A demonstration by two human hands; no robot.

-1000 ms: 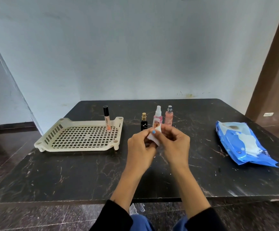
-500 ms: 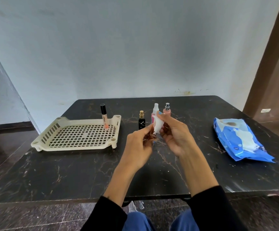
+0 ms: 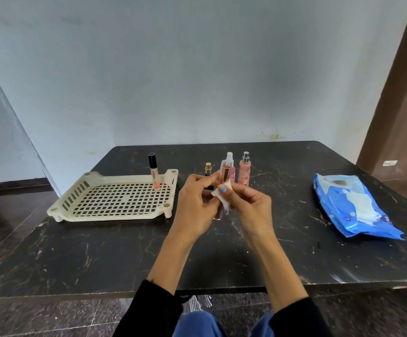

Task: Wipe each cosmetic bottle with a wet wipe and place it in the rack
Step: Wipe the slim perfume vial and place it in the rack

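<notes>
White wet wipe [image 3: 222, 200] is pinched in my right hand [image 3: 251, 207] against a slim rose-gold bottle [image 3: 224, 177], which my left hand [image 3: 195, 207] grips lower down, both held above the middle of the black marble table [image 3: 100, 259]. Far behind them stand a black bottle [image 3: 207, 169], a clear-capped pink spray bottle [image 3: 231, 166] and a silver-capped pink bottle [image 3: 244, 171]. At left, the cream rack [image 3: 81, 205] holds an upright lip gloss [image 3: 154, 171] in its far right corner, and the blue wipes pack [image 3: 353, 205] lies at right.

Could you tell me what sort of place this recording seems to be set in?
Probably a plain room in a home, not a shop or lab: a dark marble-pattern table pushed against a bare pale wall, a polished stone floor, and a brown wooden door frame at the right.
</notes>
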